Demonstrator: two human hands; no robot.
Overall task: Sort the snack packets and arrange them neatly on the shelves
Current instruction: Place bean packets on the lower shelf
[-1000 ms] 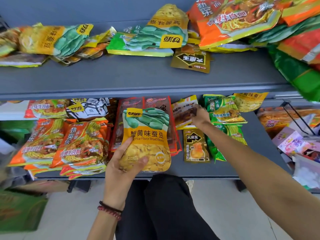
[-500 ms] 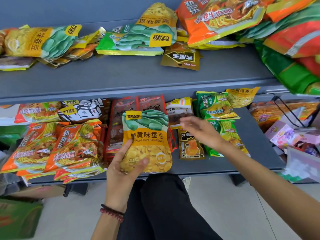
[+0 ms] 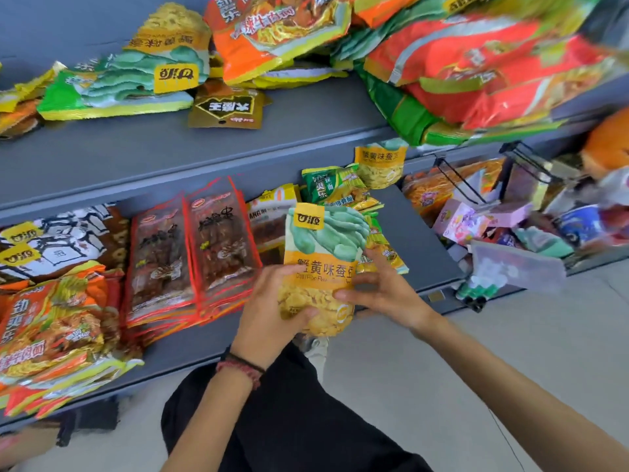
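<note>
Both hands, left hand (image 3: 269,321) and right hand (image 3: 384,294), pinch the light, crinkly, fragile-filled bean packet (image 3: 323,267) low; grip its sides gently.

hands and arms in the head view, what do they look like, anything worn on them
Both forearms are bare, with no sleeves or gloves showing. The left hand has two thin bands at the wrist: a dark cord-like one and a reddish braided or beaded one beside it. The right hand and its wrist carry nothing that shows. No rings or watch can be made out on either.
</note>
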